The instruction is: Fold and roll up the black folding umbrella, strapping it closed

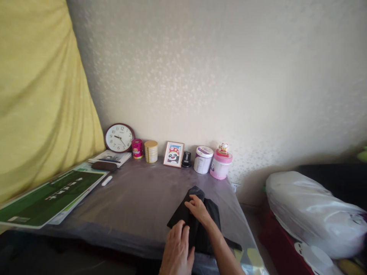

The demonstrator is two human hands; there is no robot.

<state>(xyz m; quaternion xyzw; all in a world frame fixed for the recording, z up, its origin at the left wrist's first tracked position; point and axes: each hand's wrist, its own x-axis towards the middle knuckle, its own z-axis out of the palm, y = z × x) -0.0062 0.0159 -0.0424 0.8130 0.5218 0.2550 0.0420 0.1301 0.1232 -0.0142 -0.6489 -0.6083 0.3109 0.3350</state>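
A black piece of thin, folded fabric [212, 214] lies crumpled near the front right corner of the table, a narrow strap-like end trailing off to the right. Over its left lower edge is my left hand [177, 244], fingers loosely bent and the thumb held apart. Farther up the fabric rests my right hand [197, 210], its fingertips on the cloth and slightly spread. My right forearm crosses over part of the fabric and hides it. What kind of article the fabric is cannot be made out.
Along the wall stand a clock [119, 137], a pink tin [137, 149], a yellow-lidded can [151, 152], a picture frame [173, 154], and two tubs [203, 160]. A green sheet [54, 194] lies left. A white plastic bag [312, 210] sits right of the table.
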